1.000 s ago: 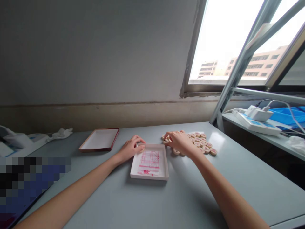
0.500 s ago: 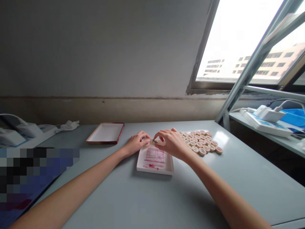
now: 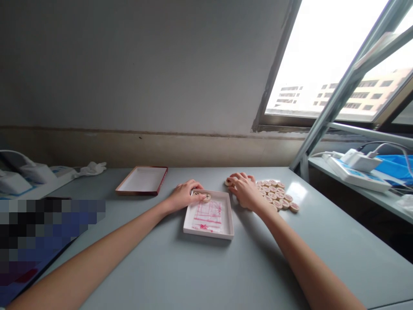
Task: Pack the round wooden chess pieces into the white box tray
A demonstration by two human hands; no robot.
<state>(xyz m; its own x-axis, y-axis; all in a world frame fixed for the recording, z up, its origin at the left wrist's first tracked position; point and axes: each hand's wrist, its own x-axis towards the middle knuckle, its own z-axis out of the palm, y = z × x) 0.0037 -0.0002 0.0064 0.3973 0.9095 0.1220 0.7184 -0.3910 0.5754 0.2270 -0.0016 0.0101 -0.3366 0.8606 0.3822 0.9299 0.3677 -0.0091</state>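
Observation:
A shallow white box with a folded, red-printed sheet inside lies on the desk. My left hand is closed over its far left corner, fingers outside the wall and thumb inside. That thumb touches a round wooden Chinese chess piece in the box; another piece beside it is partly covered. To the right of the box, my right hand reaches over the loose pieces, thumb and fingertips around a chess piece at the far left of the group. Its palm hides several pieces.
A red-edged box lid lies open side up at the back left. Power strips with plugs stand on the far left and on the right-hand shelf. A metal post rises at the desk's back right corner.
My right hand has left the box and moved right to the loose pieces. The piece it held now lies in the box under my left thumb. My left hand stays at the corner.

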